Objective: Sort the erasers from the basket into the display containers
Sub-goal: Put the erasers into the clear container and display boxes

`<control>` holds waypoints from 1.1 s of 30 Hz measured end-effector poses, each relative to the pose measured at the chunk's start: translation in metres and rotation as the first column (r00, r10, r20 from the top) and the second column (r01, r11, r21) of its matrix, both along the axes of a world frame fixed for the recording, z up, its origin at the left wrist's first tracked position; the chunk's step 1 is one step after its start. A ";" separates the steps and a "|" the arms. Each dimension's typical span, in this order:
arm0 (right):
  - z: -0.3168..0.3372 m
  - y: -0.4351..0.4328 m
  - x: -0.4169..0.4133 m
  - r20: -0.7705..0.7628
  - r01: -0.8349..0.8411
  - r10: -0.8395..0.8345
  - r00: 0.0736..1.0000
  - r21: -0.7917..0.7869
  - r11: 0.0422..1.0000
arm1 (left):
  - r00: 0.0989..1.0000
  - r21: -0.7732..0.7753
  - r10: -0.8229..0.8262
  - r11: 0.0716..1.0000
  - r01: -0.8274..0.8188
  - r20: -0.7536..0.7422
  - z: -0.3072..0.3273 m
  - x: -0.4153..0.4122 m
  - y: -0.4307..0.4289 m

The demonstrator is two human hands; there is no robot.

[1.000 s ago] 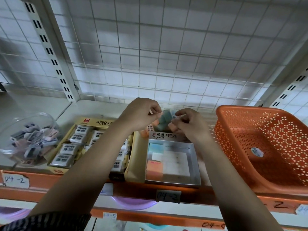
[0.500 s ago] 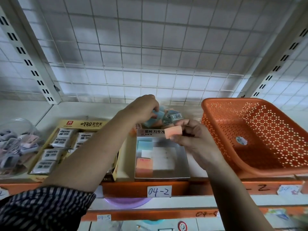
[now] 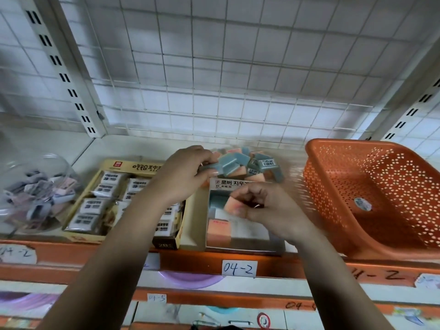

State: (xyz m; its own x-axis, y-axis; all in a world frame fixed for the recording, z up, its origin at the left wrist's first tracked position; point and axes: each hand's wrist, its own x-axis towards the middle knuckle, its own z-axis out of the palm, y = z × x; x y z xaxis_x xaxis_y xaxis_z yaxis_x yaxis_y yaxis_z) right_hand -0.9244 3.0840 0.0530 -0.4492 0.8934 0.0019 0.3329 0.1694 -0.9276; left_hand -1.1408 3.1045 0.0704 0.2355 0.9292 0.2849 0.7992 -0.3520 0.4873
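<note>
My right hand (image 3: 266, 206) pinches a pink-orange eraser (image 3: 234, 206) just above the open silver display box (image 3: 276, 244) at the shelf's middle. That box holds a blue eraser (image 3: 217, 201) at the back and an orange eraser (image 3: 217, 231) at the front left. My left hand (image 3: 185, 172) grips a bluish eraser (image 3: 212, 168) at the edge of a pile of blue and orange erasers (image 3: 250, 163) lying behind the box. The orange perforated basket (image 3: 381, 186) stands to the right with one small round eraser (image 3: 362, 204) in it.
A yellow display carton (image 3: 133, 167) of wrapped white erasers (image 3: 92, 206) sits left of the silver box. A clear round jar (image 3: 38, 191) of mixed erasers stands at the far left. A wire grid backs the shelf, and label 04-2 (image 3: 239, 269) marks its orange front edge.
My right hand has carried the pink-orange eraser down from beside the pile to just over the silver box. My left hand stays at the pile, gripping a bluish eraser.
</note>
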 end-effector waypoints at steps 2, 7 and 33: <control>-0.003 0.002 -0.007 0.131 0.006 -0.017 0.991 0.084 0.996 | 0.999 0.008 0.013 1.000 -0.014 0.051 -0.008 -0.002 -0.006; -0.006 0.003 -0.020 0.339 -0.027 -0.032 0.940 0.167 0.986 | 0.981 0.011 0.043 0.999 -0.046 0.189 -0.016 -0.003 -0.010; -0.017 -0.008 -0.026 0.273 0.045 -0.072 0.959 0.101 0.994 | 0.995 0.064 0.057 0.996 -0.062 0.076 -0.020 -0.006 -0.008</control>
